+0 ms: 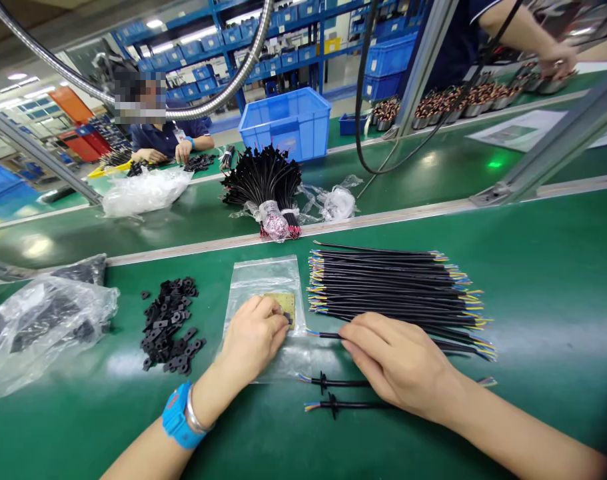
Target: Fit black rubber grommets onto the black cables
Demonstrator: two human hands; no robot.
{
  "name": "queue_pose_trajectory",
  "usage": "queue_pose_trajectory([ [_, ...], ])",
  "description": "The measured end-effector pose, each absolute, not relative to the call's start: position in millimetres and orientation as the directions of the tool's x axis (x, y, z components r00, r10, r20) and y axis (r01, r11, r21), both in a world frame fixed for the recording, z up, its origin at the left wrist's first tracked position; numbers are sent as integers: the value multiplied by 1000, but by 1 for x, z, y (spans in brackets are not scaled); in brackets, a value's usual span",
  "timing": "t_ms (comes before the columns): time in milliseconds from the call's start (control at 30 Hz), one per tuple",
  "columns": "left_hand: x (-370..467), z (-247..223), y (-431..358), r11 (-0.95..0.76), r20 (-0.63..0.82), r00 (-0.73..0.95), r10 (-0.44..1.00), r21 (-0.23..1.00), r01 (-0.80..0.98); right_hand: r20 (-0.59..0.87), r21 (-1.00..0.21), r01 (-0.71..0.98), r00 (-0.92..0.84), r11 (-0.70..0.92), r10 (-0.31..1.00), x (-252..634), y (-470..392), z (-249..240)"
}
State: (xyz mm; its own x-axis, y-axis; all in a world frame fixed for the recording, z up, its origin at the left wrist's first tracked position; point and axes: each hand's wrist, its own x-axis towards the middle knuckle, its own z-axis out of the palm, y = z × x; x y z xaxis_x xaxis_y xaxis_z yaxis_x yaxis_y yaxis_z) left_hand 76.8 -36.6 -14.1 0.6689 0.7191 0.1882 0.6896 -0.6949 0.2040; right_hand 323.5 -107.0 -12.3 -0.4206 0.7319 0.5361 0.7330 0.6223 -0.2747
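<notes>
My right hand pinches a black cable near its left end, where coloured wire tips stick out. With its fingers closed, my left hand holds a small black clip against a yellowish square pad. That pad rests on a clear zip bag. Below my right hand lie two cables, each with a black clip fitted near its left end. A row of plain black cables lies just above my right hand. Left of the bag is a pile of loose black clips.
A plastic bag of dark parts lies at the far left. Beyond the metal rail stand a bundle of black cables and a blue crate. Two co-workers sit or stand across the line, one with hands over black parts.
</notes>
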Motion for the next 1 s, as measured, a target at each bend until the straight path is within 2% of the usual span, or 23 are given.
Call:
queue_pose_trajectory([
  [67,81,-11,-38,-687,182,663,726,230,689,535,-279,735,-416,618,736,321,-108,-12],
  [133,85,-8,-40,-613,181,600,779,416,672,538,-285,734,-409,616,737,319,-109,-11],
  [167,86,-6,-43,-524,151,545,825,568,635,541,-288,733,-407,617,736,317,-109,-11],
  [233,89,-5,-48,-231,1,443,896,855,464,547,-298,726,-403,620,734,315,-110,-11],
  [300,91,-4,-54,69,-166,411,896,968,239,547,-311,718,-401,623,735,313,-110,-12],
  [367,92,-4,-58,224,-237,422,875,971,81,541,-324,715,-397,619,742,312,-110,-14],
  [433,91,-5,-60,271,-247,435,866,962,7,532,-333,720,-389,609,752,313,-110,-15],
  [833,92,4,-63,460,-335,471,816,870,-180,560,-312,726,-381,613,736,313,-112,-13],
  [1000,94,3,-65,468,-340,453,824,859,-208,562,-270,742,-396,613,726,314,-114,-13],
])
